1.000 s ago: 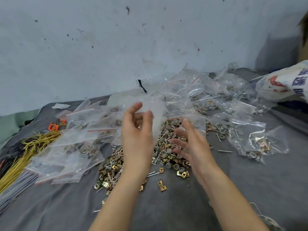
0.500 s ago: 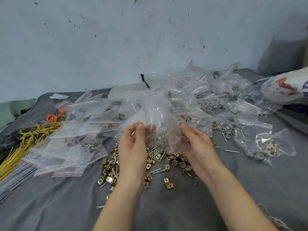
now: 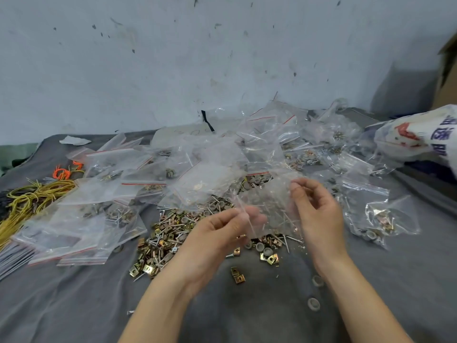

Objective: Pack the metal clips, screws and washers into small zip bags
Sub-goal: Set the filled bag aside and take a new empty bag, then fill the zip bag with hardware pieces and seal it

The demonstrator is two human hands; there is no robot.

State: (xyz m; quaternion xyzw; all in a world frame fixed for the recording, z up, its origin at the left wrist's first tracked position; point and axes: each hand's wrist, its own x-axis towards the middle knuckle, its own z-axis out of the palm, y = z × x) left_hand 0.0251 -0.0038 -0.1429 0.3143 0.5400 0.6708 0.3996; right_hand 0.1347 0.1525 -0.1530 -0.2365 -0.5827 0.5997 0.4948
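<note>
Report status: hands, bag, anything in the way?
Left hand, right hand both pinch one clear zip bag. Held above loose clips and screws. Packed bags crowd behind, none blocking.

wall: pale, speckled, scuffed | surface: grey cloth | light: even

filled bags left of loose hardware pile, wire bundle farther left

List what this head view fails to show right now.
Head view:
- held zip bag: contents and seal blurred by motion.
- left hand fingertips: smeared behind the plastic; right hand pinch clearer.
- loose hardware pile: far part covered by filled bags.
- white sack: cut off by right edge.
</note>
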